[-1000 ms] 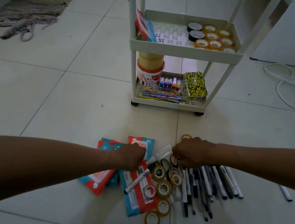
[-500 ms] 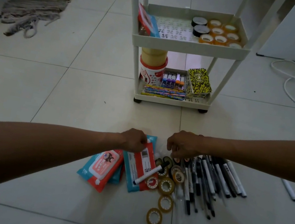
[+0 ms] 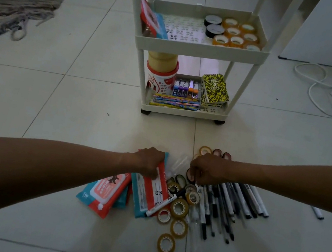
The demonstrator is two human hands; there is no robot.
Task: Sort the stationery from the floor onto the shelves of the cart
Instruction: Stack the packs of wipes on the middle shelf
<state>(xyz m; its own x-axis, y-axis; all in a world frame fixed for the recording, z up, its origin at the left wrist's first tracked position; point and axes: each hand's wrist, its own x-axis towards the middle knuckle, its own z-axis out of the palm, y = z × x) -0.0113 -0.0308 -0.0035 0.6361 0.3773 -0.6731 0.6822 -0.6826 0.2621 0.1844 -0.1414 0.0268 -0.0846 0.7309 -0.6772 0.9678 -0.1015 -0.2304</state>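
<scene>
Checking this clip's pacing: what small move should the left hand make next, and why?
Probably lift the wipes pack toward the cart's upper shelf: the left hand already grips its top edge, and similar packs stand on that shelf.

Glossy tiled floor [image 3: 74,109]; matt plastic cart [image 3: 200,48]; shiny wipe packets [image 3: 104,192].

"8" on blue wipes pack [image 3: 104,192], other print illegible

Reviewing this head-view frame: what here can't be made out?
- Right hand: fingertips point away from the camera into the tape rolls; whether it pinches anything is hidden.
- Left hand: fingers curl over a wipes pack; the pack's top edge is covered.
- Cart: top cut off by the frame edge.
- Pack labels: too small to read.
</scene>
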